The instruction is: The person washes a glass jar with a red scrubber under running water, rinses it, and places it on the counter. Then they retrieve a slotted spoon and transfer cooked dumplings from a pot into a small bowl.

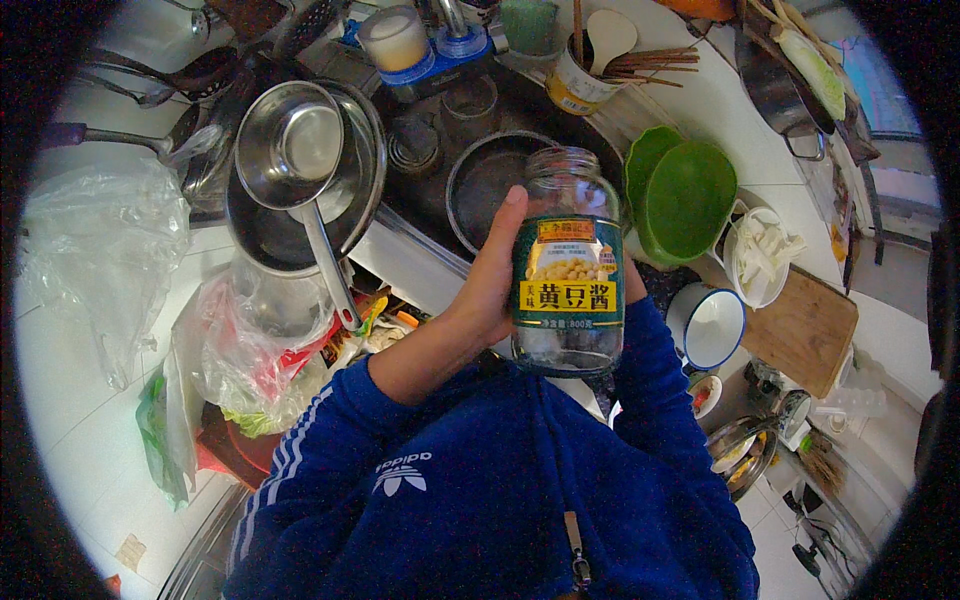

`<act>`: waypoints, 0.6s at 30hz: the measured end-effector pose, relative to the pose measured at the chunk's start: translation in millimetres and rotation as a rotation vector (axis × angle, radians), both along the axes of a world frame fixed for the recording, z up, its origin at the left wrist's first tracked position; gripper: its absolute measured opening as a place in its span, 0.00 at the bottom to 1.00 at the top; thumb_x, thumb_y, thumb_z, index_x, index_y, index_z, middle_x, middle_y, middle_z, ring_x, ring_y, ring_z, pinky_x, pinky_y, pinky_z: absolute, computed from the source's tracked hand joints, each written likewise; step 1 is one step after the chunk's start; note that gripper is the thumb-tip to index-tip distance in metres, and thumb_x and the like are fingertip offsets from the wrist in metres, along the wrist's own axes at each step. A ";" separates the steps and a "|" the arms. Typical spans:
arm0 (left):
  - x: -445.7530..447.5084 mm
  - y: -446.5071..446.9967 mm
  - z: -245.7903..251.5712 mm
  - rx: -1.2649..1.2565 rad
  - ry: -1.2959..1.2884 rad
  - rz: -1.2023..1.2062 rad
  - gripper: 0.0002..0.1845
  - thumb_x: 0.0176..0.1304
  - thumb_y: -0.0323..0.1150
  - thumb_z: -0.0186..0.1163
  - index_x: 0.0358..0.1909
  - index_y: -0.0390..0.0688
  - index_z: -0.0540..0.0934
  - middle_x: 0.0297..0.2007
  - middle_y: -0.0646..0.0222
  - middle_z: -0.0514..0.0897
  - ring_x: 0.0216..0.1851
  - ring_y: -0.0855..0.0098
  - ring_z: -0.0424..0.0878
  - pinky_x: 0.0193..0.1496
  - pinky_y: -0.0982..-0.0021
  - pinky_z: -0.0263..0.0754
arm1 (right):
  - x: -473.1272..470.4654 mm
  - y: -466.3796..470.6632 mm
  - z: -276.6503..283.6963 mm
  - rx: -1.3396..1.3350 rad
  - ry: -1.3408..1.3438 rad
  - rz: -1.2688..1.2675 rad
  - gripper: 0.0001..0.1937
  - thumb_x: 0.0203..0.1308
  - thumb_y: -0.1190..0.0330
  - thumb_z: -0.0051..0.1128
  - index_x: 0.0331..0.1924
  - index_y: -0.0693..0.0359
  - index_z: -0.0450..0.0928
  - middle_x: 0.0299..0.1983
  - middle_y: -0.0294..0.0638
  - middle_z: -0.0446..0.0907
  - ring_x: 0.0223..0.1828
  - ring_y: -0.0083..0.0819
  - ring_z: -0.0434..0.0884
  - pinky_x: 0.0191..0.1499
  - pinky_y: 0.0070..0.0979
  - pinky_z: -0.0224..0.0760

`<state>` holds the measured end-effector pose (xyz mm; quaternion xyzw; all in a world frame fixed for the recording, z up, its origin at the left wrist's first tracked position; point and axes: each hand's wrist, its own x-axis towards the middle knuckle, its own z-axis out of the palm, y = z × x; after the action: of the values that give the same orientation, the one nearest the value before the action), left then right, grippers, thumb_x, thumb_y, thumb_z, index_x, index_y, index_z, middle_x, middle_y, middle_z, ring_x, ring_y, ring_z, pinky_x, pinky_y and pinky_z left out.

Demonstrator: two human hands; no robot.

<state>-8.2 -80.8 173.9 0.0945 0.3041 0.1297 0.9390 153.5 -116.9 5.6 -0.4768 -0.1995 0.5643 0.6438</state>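
Note:
A clear glass jar with a green and yellow label that bears writing is held up in front of my chest. Its threaded mouth has no lid, and the glass looks see-through above and below the label. My left hand grips the jar's left side, thumb pointing up along it and fingers hidden behind. Only a strip of my right hand shows at the jar's right edge; the rest is behind the glass, so its hold is unclear. Beyond the jar, a dark round pan sits on the black stove.
A steel saucepan rests over a larger pan at left, near plastic bags. At right are green bowls, a white basket of pale vegetable pieces, an enamel bowl and a wooden cutting board. A chopstick holder stands behind.

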 end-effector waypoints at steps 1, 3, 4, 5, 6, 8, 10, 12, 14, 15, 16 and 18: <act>-0.4 0.6 -0.8 -0.022 -0.019 -0.006 0.37 0.57 0.64 0.41 0.52 0.42 0.69 0.46 0.57 0.77 0.45 0.63 0.78 0.50 0.62 0.72 | -0.4 -0.2 1.4 -0.003 -0.010 -0.003 0.14 0.56 0.74 0.48 0.47 0.66 0.73 0.39 0.42 0.79 0.36 0.29 0.79 0.41 0.23 0.74; -0.4 0.9 -2.4 -0.030 -0.047 -0.029 0.36 0.57 0.64 0.42 0.53 0.42 0.69 0.45 0.57 0.77 0.45 0.63 0.78 0.50 0.62 0.72 | -0.8 -0.1 4.1 -0.004 -0.026 -0.002 0.14 0.56 0.73 0.48 0.47 0.66 0.73 0.39 0.41 0.79 0.37 0.29 0.78 0.42 0.23 0.74; -0.6 0.9 -3.2 -0.053 -0.017 -0.043 0.36 0.57 0.63 0.43 0.53 0.41 0.69 0.45 0.58 0.77 0.44 0.63 0.78 0.50 0.63 0.72 | -1.0 -0.1 5.4 -0.005 -0.035 -0.002 0.14 0.56 0.73 0.48 0.47 0.66 0.73 0.39 0.41 0.79 0.37 0.28 0.78 0.42 0.23 0.73; -0.1 0.1 -4.0 -0.022 -0.043 -0.040 0.35 0.57 0.63 0.44 0.52 0.41 0.69 0.45 0.58 0.77 0.44 0.64 0.78 0.50 0.63 0.72 | -1.5 -0.4 6.8 -0.008 -0.043 -0.003 0.14 0.57 0.72 0.48 0.47 0.66 0.73 0.40 0.41 0.79 0.37 0.28 0.78 0.42 0.23 0.73; 0.2 -0.6 -5.0 -0.003 -0.026 -0.037 0.35 0.57 0.62 0.45 0.52 0.41 0.69 0.45 0.59 0.78 0.44 0.64 0.78 0.49 0.63 0.72 | -1.9 -0.7 8.4 -0.009 -0.051 -0.003 0.14 0.57 0.72 0.48 0.47 0.66 0.73 0.40 0.41 0.79 0.38 0.28 0.78 0.42 0.23 0.73; 0.0 -2.0 -7.6 0.018 0.010 -0.037 0.34 0.57 0.62 0.46 0.51 0.41 0.70 0.45 0.59 0.78 0.44 0.64 0.78 0.49 0.62 0.73 | -3.2 -2.0 12.2 -0.015 -0.070 -0.004 0.14 0.57 0.71 0.48 0.47 0.66 0.73 0.40 0.40 0.79 0.38 0.27 0.78 0.43 0.23 0.73; -1.3 -2.9 -12.2 -0.014 0.005 -0.023 0.34 0.56 0.61 0.48 0.50 0.41 0.71 0.45 0.60 0.78 0.43 0.63 0.79 0.48 0.61 0.73 | -4.6 -3.6 16.9 -0.024 -0.093 -0.005 0.14 0.58 0.71 0.48 0.47 0.66 0.73 0.40 0.40 0.79 0.39 0.27 0.77 0.43 0.23 0.72; -5.7 3.1 -20.1 -0.175 -0.148 -0.055 0.34 0.55 0.61 0.49 0.50 0.42 0.72 0.45 0.60 0.78 0.43 0.63 0.79 0.49 0.60 0.73 | -5.8 -4.2 21.9 -0.041 -0.125 -0.009 0.14 0.58 0.70 0.48 0.47 0.65 0.73 0.41 0.39 0.78 0.39 0.27 0.77 0.44 0.23 0.72; -8.7 2.1 -28.3 -0.151 0.046 -0.018 0.35 0.53 0.64 0.49 0.48 0.43 0.73 0.44 0.59 0.78 0.44 0.61 0.78 0.51 0.55 0.70 | -6.6 -3.2 26.4 -0.047 -0.163 -0.024 0.14 0.59 0.69 0.47 0.47 0.65 0.73 0.41 0.39 0.78 0.40 0.26 0.77 0.44 0.23 0.71; -5.8 7.7 -35.1 -0.356 -0.071 -0.038 0.41 0.51 0.67 0.46 0.53 0.41 0.70 0.48 0.51 0.75 0.46 0.52 0.76 0.52 0.49 0.68 | -6.1 -1.6 28.4 -0.097 -0.172 -0.030 0.14 0.59 0.68 0.48 0.47 0.65 0.74 0.41 0.39 0.78 0.40 0.26 0.76 0.44 0.23 0.71; -5.3 8.1 -39.6 -0.398 -0.353 -0.064 0.45 0.49 0.69 0.44 0.55 0.39 0.66 0.49 0.47 0.72 0.46 0.47 0.74 0.51 0.46 0.67 | -5.9 0.2 29.9 -0.149 -0.178 -0.036 0.14 0.59 0.68 0.48 0.47 0.65 0.74 0.41 0.39 0.78 0.40 0.25 0.76 0.44 0.22 0.70; -7.6 7.0 -45.3 -0.662 -0.628 -0.025 0.53 0.45 0.73 0.41 0.61 0.37 0.56 0.52 0.37 0.65 0.46 0.37 0.71 0.48 0.41 0.67 | -6.1 3.1 32.1 -0.149 -0.193 -0.055 0.14 0.59 0.66 0.50 0.47 0.64 0.75 0.41 0.38 0.78 0.40 0.25 0.75 0.44 0.21 0.69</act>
<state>-15.8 -73.8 128.6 -0.2511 0.0287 0.0367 0.9668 147.4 -113.8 37.7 -0.5805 -0.2049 0.5114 0.5996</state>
